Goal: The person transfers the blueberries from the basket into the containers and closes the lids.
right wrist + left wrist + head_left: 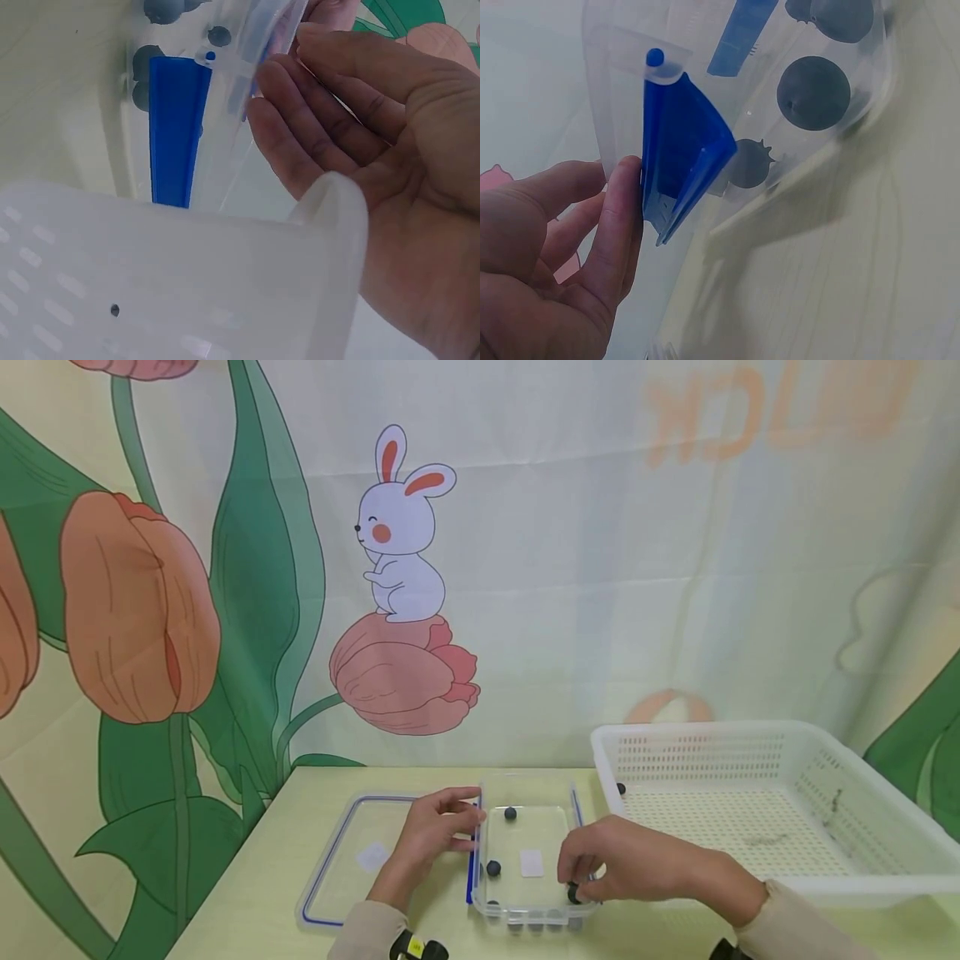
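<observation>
My right hand pinches a blueberry at the near right corner of a clear plastic box. In the right wrist view the fingers are bent together over the box rim, and they hide that berry. My left hand touches the box's left wall with extended fingers, beside a hanging blue latch. Several blueberries lie apart in the box, one berry near the far end and another berry toward the left. More show through the near wall. A pale square label is on the box floor.
A white perforated basket stands right of the box, with a blueberry at its left wall. Left of the box, a clear lid with a blue seal lies on the pale table. A printed curtain hangs behind.
</observation>
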Available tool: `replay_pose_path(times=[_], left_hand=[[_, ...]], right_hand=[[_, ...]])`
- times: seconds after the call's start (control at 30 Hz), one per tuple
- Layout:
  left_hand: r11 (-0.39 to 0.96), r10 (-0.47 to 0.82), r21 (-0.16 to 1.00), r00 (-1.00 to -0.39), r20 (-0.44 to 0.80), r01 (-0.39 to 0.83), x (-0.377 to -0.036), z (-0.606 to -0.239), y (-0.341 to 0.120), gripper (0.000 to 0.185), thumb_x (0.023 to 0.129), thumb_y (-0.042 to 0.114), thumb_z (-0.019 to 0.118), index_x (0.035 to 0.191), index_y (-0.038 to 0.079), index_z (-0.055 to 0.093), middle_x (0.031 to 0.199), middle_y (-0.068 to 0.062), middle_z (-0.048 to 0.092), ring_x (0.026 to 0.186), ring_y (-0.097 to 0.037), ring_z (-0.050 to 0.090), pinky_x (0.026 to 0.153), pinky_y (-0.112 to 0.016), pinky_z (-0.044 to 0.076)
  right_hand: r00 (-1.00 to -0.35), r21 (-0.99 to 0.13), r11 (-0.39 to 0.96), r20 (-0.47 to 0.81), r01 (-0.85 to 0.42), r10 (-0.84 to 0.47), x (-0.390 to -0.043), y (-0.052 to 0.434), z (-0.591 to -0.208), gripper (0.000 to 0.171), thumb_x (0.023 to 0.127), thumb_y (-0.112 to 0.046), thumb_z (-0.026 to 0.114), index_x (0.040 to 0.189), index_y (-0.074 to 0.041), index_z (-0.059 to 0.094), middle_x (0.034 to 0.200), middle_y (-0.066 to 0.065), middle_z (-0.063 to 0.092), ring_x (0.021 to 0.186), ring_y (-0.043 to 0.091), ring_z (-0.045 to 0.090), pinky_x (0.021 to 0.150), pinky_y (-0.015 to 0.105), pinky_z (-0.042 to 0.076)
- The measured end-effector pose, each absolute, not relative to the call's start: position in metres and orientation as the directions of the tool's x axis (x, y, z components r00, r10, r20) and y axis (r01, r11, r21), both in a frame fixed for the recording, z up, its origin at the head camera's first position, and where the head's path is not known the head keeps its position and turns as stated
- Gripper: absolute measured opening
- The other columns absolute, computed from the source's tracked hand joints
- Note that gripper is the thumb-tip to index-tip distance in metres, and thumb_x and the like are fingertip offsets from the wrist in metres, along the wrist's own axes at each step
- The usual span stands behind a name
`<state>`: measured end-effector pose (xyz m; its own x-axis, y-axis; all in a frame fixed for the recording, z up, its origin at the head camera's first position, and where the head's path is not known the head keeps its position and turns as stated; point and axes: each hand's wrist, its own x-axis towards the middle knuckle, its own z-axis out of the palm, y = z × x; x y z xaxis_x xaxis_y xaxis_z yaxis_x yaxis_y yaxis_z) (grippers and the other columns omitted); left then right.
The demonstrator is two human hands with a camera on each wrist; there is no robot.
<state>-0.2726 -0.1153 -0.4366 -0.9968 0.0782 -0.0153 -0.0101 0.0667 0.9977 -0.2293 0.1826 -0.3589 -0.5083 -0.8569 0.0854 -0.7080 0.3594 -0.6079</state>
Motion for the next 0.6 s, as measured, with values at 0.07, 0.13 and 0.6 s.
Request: replay_pose_path(times=[0.07,0.13,0.6], left_hand=[[0.067,0.078,0.998,-0.997,-0.014,-0.009,-0.273,-0.437,-0.115,0.043,0.096,0.006,0.078,0.138,0.0,0.069,0.107,-0.013,0.068,0.088,-0.022,0.072,0.072,-0.036,0.067],[0.068,0.077,0.998,-0.997,-0.014,-0.009,-0.273,-0.437,-0.115,0.043,0.096,0.007,0.078,0.138,0.0,0.069,0.108,-0.013,0.068,0.088,-0.022,0.072,0.072,-0.036,0.067],[0.07,0.077,0.998,-0.997,-0.014,-0.009,-0.273,-0.437,-0.115,0.045,0.096,0.007,0.078,0.139,-0.001,0.068,0.108,-0.014,0.068,0.088,-0.022,0.072,0.072,-0.036,0.067]], right_hand=[[-0.519,-0.626,0.362,0.081,-0.691,-0.851,-0.23,0.186,-0.355,0.02,0.094,-0.001,0.077,0.105,-0.016,0.074,0.102,-0.015,0.07,0.093,0.002,0.069,0.082,0.028,0.062],[-0.536,-0.64,0.369,0.081,-0.674,-0.84,-0.232,0.189,-0.349,0.018,0.096,-0.003,0.077,0.106,-0.018,0.074,0.103,-0.016,0.071,0.094,0.002,0.07,0.084,0.028,0.062],[-0.677,-0.77,0.379,0.091,-0.513,-0.731,-0.266,0.224,-0.303,0.013,0.101,-0.015,0.075,0.114,-0.012,0.076,0.114,0.005,0.073,0.104,0.024,0.073,0.09,0.037,0.063]])
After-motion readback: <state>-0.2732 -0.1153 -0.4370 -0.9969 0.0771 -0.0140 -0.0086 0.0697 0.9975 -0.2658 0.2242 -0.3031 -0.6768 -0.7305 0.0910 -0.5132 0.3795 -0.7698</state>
